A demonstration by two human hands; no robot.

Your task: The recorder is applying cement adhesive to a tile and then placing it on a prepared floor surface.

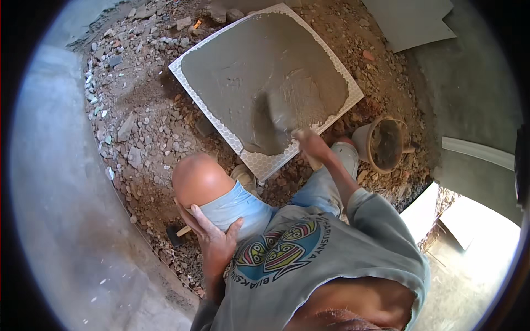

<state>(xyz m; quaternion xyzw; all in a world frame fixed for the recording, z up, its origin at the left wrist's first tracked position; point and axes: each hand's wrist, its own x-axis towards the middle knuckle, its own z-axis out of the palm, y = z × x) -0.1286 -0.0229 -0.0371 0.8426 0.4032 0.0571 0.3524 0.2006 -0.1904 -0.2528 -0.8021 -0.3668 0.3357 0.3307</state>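
A square white tile [255,165] with a honeycomb pattern lies on rubble, mostly covered by wet grey mortar [232,55]. My right hand [314,146] grips a trowel by its handle; the mortar-coated blade [281,110] rests in or just over the mortar near the tile's lower right. My left hand [215,234] is wrapped around my bent left leg [237,215] just below the bare knee. Part of the right forearm is bare, below a grey sleeve.
A bucket [361,143] with mortar residue stands right of the tile. A dark-headed tool [182,231] with a wooden handle lies by my left leg. Broken rubble [127,127] surrounds the tile, with a concrete surface [49,165] at left and grey boards [408,22] at upper right.
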